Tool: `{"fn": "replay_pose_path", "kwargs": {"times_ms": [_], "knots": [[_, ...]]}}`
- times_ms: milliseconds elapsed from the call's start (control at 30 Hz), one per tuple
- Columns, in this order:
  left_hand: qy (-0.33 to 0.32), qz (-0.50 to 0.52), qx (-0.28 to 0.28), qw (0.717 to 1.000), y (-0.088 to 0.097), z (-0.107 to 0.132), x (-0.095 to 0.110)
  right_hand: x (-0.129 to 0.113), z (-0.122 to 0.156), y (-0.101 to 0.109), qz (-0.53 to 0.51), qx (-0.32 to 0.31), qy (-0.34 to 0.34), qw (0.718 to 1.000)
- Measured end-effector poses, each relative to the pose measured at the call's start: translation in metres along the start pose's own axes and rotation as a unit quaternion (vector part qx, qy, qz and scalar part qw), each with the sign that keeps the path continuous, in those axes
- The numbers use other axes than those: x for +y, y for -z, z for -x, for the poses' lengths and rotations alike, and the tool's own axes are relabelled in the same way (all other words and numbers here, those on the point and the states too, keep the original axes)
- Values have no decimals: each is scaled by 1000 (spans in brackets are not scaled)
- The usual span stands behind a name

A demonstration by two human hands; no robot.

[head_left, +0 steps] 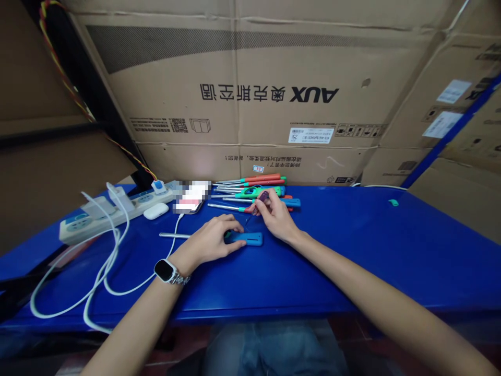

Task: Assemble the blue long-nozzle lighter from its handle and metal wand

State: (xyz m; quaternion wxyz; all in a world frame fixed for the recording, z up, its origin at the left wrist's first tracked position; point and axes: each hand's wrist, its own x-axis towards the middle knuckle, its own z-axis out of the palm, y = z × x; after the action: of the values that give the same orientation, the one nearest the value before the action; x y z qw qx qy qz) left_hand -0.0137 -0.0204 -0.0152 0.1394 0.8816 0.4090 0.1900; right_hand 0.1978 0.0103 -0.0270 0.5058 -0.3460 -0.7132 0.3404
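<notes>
- One blue-handled screwdriver (235, 237) lies flat on the blue table (371, 245); it is covered at its middle by the left hand (213, 243), fingers curled loosely over it.
- A small purple piece (263, 197) is pinched in the fingertips of the right hand (276, 214).
- About six more screwdrivers (254, 190) are laid in a row just behind the hands.
- One power strip (113, 209), one white earbud case (155, 210) and one phone (191, 197) are seen at the left.
- One wristwatch (166, 271) is worn on the left wrist.

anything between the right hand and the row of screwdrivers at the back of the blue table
Nothing visible. The right hand already reaches the row of red, green and blue-handled screwdrivers, its fingers pinching a small dark piece there. The left hand rests on a separate blue-handled screwdriver.
</notes>
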Motion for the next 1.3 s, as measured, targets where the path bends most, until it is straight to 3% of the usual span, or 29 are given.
{"fn": "replay_pose_path", "kwargs": {"times_ms": [133, 300, 467, 600, 733, 833, 1033, 1300], "knots": [[9, -22, -7, 1000, 0, 0, 1, 6, 0, 3, 12, 15, 26, 999], [17, -52, -9, 998, 0, 0, 4, 12, -1, 2, -33, 27, 10, 999], [15, -41, 32, 999, -2, -2, 6, 8, -3, 7, -101, 75, -11, 992], [10, 31, 68, 997, 3, -21, 7, 1, 0, 18, -142, 107, -23, 984], [27, 96, -17, 995, 7, -54, 9, -5, 5, 28, -141, 146, -28, 979], [38, 136, -17, 990, 1, -68, 12, -6, 6, 32, -136, 164, -32, 977], [74, 178, 70, 979, -14, -59, 16, -9, 8, 29, -170, 164, -17, 972], [39, 92, 75, 992, -13, -52, 8, -12, 11, 23, -168, 149, -4, 974]]}}
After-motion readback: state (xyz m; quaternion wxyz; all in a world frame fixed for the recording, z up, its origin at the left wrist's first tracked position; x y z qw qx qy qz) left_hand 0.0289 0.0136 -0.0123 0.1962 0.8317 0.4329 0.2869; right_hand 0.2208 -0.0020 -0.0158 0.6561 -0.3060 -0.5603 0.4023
